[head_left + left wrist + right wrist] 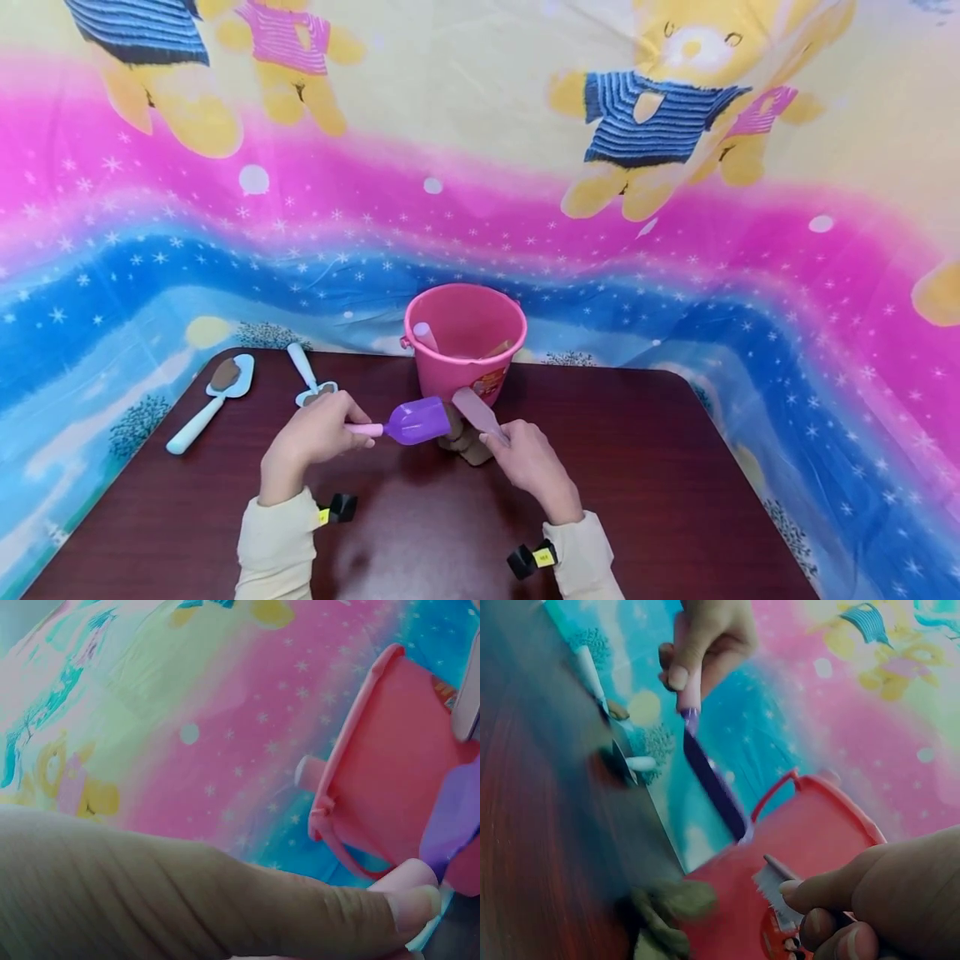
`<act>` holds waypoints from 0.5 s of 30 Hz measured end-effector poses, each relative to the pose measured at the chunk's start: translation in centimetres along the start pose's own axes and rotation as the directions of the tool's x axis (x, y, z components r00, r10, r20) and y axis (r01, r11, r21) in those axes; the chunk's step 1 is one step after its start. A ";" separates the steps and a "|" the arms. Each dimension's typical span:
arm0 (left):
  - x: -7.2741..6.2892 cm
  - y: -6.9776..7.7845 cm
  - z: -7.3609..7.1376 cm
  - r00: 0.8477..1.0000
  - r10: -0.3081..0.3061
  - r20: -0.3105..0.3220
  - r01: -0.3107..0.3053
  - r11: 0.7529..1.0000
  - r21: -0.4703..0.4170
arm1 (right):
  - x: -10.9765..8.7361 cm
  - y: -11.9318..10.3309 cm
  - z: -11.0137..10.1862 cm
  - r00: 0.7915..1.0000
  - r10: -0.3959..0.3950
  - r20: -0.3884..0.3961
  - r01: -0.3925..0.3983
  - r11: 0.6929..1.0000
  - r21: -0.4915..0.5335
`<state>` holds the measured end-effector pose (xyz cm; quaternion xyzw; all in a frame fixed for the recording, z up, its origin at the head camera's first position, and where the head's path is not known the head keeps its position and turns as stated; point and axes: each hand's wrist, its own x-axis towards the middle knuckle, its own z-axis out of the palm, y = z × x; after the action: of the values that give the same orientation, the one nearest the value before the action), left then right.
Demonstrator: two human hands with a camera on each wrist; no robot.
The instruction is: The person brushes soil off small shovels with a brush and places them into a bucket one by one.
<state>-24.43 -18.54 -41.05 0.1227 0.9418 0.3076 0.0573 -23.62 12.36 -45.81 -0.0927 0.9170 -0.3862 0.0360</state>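
Note:
In my left hand [318, 429] I hold a toy shovel [417, 421] by its pink handle, its purple scoop pointing right. The left wrist view shows the thumb along the handle. My right hand [536, 467] grips a flat pale pink tool [478, 414], blade up and leftward; a whitish jagged edge [776, 895] shows on it in the right wrist view. Both tools are in front of a pink bucket [467, 379]. A brown lump [474, 448], like moulded sand or clay, sits on the table at the bucket's foot, partly covered by both tools.
Inside the bucket a pale pink handle [425, 335] leans on the left. Two light blue shovels [197, 425] [302, 365] with brown stuff in their scoops lie at the left of the dark table [660, 500]. A printed cloth [480, 217] hangs behind.

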 end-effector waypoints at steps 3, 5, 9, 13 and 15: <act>0.0 -0.2 -0.2 1.000 0.010 -0.012 -0.010 1.000 -0.009 | 0.1 0.4 -0.3 1.000 0.019 -0.007 -0.019 1.000 0.007; 0.1 -0.2 -0.2 0.999 0.038 -0.008 -0.038 0.999 -0.006 | 0.1 0.5 -0.4 1.000 0.021 0.001 -0.021 1.000 0.013; 0.3 -0.1 0.1 0.998 0.065 0.007 -0.065 0.998 -0.006 | 0.0 0.5 -0.5 0.999 0.027 0.031 -0.028 0.999 0.042; 0.4 0.2 0.5 0.999 0.046 -0.001 -0.046 0.999 0.003 | -0.2 0.2 -0.8 0.999 0.012 0.041 -0.015 0.996 0.085; 0.5 0.4 0.7 0.999 0.046 -0.006 -0.046 0.999 0.017 | -0.3 0.0 -0.8 0.999 0.004 0.044 -0.009 0.994 0.107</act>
<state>-24.67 -17.73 -41.42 0.1440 0.9415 0.3011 0.0459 -23.46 13.01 -45.26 -0.0961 0.8942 -0.4328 0.0625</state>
